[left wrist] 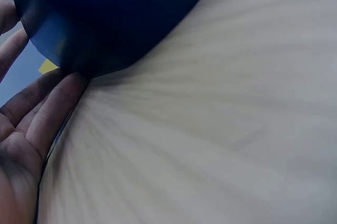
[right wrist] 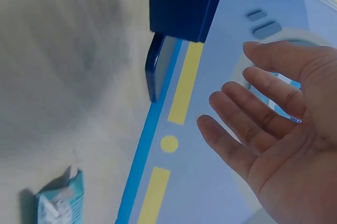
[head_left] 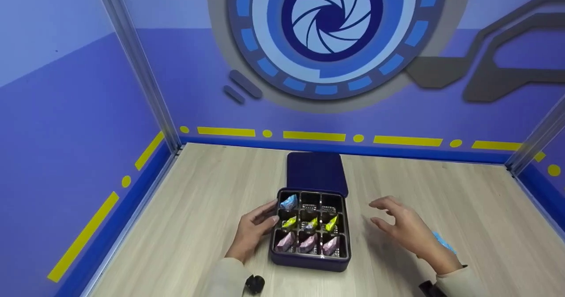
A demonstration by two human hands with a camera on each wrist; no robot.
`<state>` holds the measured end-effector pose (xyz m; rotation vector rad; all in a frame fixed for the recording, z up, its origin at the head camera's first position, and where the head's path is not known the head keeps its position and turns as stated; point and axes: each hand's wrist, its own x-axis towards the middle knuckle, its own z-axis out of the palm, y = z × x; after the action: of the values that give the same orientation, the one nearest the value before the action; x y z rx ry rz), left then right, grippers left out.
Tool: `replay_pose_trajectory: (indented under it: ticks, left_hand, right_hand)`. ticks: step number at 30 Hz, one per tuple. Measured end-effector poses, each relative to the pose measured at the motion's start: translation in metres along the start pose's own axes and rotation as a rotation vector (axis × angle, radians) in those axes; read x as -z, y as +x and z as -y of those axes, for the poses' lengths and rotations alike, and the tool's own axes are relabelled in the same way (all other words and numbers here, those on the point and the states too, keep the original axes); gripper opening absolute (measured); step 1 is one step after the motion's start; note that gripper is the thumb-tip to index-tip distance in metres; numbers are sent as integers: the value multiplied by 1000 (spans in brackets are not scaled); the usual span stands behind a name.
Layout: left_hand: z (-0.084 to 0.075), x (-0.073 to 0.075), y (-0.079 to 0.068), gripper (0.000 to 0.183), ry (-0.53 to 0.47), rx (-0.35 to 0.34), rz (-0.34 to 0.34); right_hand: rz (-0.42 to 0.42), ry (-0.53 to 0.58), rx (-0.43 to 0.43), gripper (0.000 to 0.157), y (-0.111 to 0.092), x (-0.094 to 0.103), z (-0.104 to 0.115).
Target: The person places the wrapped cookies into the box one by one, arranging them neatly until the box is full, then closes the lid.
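Note:
A dark blue box (head_left: 309,264) holds a tray divided into several compartments. One blue-wrapped candy (head_left: 289,202) lies in the back left compartment. Three yellow-wrapped candies (head_left: 311,224) fill the middle row, and three pink-wrapped candies (head_left: 308,244) the front row. My left hand (head_left: 251,233) touches the box's left side with extended fingers (left wrist: 52,110). To the right of the box, my right hand (head_left: 408,228) hovers above the table, its fingers (right wrist: 231,116) spread loosely with nothing in them. Another blue-wrapped candy (right wrist: 60,203) lies on the table, partly hidden by the right hand in the head view.
The dark blue lid (head_left: 315,171) lies flat behind the box, against its back edge. The wood-patterned table (head_left: 198,191) meets a blue printed wall (head_left: 185,80) at the back. Metal posts (head_left: 137,63) stand at the corners.

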<state>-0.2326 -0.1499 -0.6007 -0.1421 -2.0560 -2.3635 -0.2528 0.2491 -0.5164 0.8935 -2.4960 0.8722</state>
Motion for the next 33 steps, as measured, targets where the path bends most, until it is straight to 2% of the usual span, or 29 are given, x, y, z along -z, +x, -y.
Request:
replay_pose_trajectory:
  ticks: [11,18,33]
  left_hand:
    - [1,-1,2,50,-1,-19,1]
    - [-1,0,-1,51,20,4,0]
    - [-1,0,-1,50,19,5,-1]
  right_hand:
    - [62,-40,-135,38,-19,14,-15]
    - [113,-65,-206,36,-28,21,-22]
    - [217,-40,-241,37,-50,38,-44]
